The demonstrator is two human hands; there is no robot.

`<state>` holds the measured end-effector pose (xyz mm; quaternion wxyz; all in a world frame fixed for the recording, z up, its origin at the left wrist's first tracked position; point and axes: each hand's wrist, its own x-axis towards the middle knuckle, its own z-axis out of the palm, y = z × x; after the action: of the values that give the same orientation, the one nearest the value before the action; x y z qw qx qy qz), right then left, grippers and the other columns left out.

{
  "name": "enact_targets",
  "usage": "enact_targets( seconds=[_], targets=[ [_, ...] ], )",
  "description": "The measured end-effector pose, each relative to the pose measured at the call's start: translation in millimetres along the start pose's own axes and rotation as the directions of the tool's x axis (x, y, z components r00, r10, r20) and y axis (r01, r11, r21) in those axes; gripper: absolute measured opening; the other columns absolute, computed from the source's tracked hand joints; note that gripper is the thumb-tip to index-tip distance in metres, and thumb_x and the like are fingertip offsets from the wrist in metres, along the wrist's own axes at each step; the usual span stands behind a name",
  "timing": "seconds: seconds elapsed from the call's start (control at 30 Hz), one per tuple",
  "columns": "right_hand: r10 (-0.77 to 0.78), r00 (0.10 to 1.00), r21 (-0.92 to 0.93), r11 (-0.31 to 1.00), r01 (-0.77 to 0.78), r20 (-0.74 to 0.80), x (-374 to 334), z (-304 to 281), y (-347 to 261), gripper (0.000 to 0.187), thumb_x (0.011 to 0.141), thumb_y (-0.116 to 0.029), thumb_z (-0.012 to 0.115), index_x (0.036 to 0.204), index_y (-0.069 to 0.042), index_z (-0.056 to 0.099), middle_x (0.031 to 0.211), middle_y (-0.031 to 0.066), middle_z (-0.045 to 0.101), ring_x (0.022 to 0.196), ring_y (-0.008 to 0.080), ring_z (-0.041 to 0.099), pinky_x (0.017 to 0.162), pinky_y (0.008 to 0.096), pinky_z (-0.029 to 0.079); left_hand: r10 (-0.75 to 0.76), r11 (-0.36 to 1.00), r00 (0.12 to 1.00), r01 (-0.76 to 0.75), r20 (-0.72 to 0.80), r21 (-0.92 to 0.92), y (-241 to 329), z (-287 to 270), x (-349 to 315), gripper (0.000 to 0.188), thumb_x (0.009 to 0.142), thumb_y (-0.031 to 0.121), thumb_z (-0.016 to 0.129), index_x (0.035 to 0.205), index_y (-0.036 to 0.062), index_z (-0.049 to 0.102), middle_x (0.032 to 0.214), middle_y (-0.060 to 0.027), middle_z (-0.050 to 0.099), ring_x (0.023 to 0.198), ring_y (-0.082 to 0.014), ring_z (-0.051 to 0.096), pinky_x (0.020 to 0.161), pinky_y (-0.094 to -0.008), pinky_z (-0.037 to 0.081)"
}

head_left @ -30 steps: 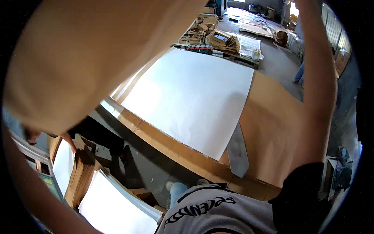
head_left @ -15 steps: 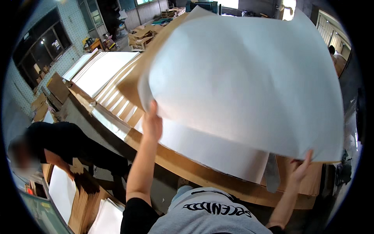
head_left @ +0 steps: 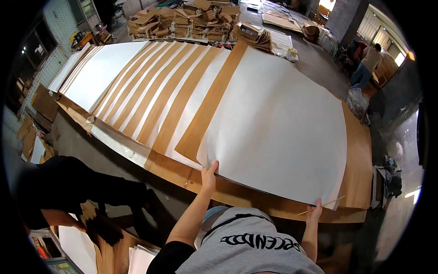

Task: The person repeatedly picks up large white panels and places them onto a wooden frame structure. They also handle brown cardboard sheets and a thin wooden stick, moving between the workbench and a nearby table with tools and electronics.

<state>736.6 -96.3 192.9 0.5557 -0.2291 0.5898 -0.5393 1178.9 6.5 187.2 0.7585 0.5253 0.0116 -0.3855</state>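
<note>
1. Two hands met the near edge of one large white sheet (head_left: 278, 123), which lay flat on the long brown worktable (head_left: 360, 182).
2. At its near-left corner, the left hand (head_left: 209, 172) pinched the edge, thumb on top.
3. At the near-right corner, the right hand (head_left: 315, 211) touched the edge (grip unclear) beside a thin wooden stick (head_left: 320, 206).

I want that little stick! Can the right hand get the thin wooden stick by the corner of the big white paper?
Probably yes. The right hand sits at the big white sheet's near corner, and the thin wooden stick lies right by its fingers, with nothing between. The hand is busy with the sheet's edge, though.
</note>
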Motion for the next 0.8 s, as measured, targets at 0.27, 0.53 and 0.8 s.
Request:
enact_targets(
  seconds=[0.27, 0.53, 0.8],
  targets=[
    [0.036, 0.998, -0.117, 0.993, -0.03, 0.049, -5.0, 13.6, -6.8, 0.049, 0.081, -0.041, 0.056, 0.117, -0.011, 0.042, 0.11, 0.0019, 0.048, 0.1, 0.0158, 0.045, 0.084, 0.0316, 0.036, 0.007, 0.981, 1.0, -0.011, -0.02, -0.196, -0.6, -4.4, -0.2, 0.036, 0.08, 0.017, 0.06, 0.103, -0.0079, 0.05, 0.102, -0.0096, 0.055, 0.093, -0.0157, 0.051, 0.083, -0.0276, 0.038],
    [0.135, 0.991, -0.192, 0.973, -0.131, 0.004, -0.8, 24.3, -16.7, 0.049, 0.081, -0.042, 0.057, 0.116, -0.013, 0.041, 0.11, 0.0, 0.045, 0.095, 0.0143, 0.045, 0.079, 0.0297, 0.037, -0.013, 0.96, 1.0, 0.011, -0.006, -0.281, 5.1, -1.7, 0.2, 0.032, 0.081, 0.011, 0.058, 0.107, -0.0052, 0.048, 0.104, -0.009, 0.054, 0.095, -0.0161, 0.051, 0.084, -0.0284, 0.04],
    [0.122, 0.992, -0.154, 0.98, -0.126, -0.035, -4.7, 35.9, -19.2, 0.039, 0.082, -0.036, 0.057, 0.111, -0.014, 0.044, 0.1, -0.0019, 0.049, 0.086, 0.0106, 0.046, 0.07, 0.0259, 0.04, -0.014, 0.969, 0.999, 0.005, -0.033, -0.247, 10.0, -3.9, -1.7, 0.03, 0.081, 0.012, 0.058, 0.104, -0.0051, 0.05, 0.101, -0.0073, 0.055, 0.089, -0.0143, 0.052, 0.08, -0.0257, 0.041]
  ],
)
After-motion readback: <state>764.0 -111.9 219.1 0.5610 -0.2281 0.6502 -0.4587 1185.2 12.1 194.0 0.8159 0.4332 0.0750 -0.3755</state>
